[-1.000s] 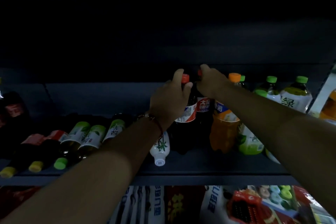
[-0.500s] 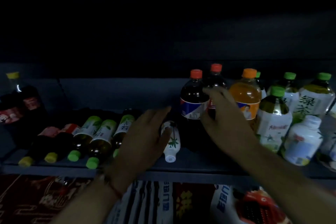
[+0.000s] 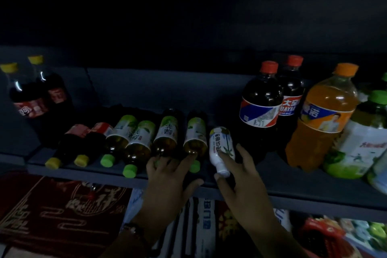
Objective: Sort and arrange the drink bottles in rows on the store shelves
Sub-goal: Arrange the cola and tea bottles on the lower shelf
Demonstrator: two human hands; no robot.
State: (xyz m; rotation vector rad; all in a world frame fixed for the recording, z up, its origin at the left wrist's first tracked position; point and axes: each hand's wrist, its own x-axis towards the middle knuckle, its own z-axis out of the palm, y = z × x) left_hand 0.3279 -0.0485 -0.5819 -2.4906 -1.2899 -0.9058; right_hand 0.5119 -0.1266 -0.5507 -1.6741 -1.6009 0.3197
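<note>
Left hand (image 3: pixel 167 176): fingers spread, tips resting on the lying tea bottles (image 3: pixel 165 134) at the shelf (image 3: pixel 293 190) front.
Right hand (image 3: pixel 236 176): thumb and fingers closing round the lying white bottle (image 3: pixel 219 148).
Behind: two cola bottles (image 3: pixel 261 109) upright, orange bottle (image 3: pixel 322 115) beside them.

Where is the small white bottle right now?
In the head view the small white bottle lies on its side at the shelf's front centre, cap toward the camera, between a lying green-cap tea bottle and the upright cola bottle, under the right hand.
</note>
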